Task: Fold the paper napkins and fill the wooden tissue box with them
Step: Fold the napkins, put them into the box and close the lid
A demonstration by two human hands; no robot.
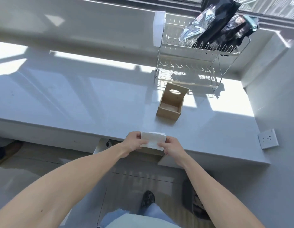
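Note:
A white paper napkin [154, 140], folded into a rectangle, hangs just over the front edge of the white counter [93, 99]. My left hand [134, 142] pinches its left side and my right hand [171, 146] pinches its right side. The wooden tissue box [171, 102] stands farther back on the counter, to the right of my hands. Its lid with an oval hole is tipped up at the back, and the inside looks bare.
A two-tier wire dish rack [192, 66] stands behind the box, with dark plastic bags [213, 28] on its upper tier. A wall socket [268, 139] sits on the right wall. Something brown [149, 152] lies under my hands, below the counter edge.

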